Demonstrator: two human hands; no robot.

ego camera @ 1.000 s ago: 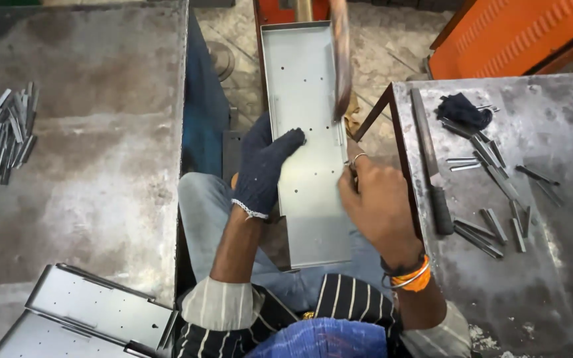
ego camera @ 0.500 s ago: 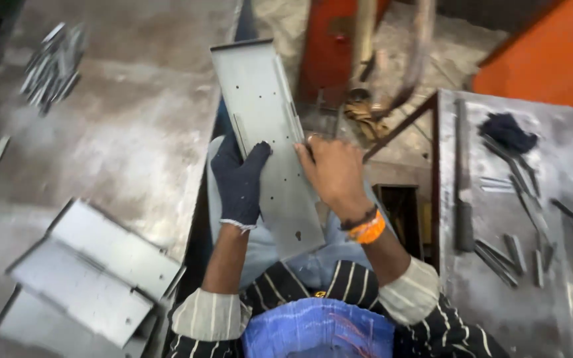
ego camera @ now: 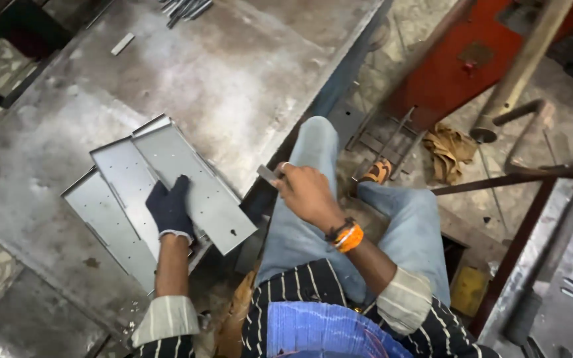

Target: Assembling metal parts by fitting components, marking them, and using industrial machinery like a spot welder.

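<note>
Gloved left hand point(ego camera: 168, 209), lower left of centre, lies flat with fingers spread on the top tray point(ego camera: 197, 182) of a fanned stack of grey sheet-metal trays; it presses down and closes on nothing. Bare right hand point(ego camera: 306, 192), at centre, is curled shut on a small metal piece point(ego camera: 268, 174), of which only a short grey end shows beyond the fingers.

Position: the stack point(ego camera: 111, 205) rests on the steel table point(ego camera: 247, 73) near its right edge; the top tray's lower right corner lies at or just past that edge, beside the person's knee. The piece is held over the lap, just right of that corner and apart from the tray.

Risks, as judged: the trays overlap loosely, so a sideways push from the flat palm could slide the top one off the edge onto the legs. Its sheared rims and corner could cut the ungloved hand working close by. The piece, held by little of its length, could slip to the cluttered floor point(ego camera: 432, 152), centre right.
</note>
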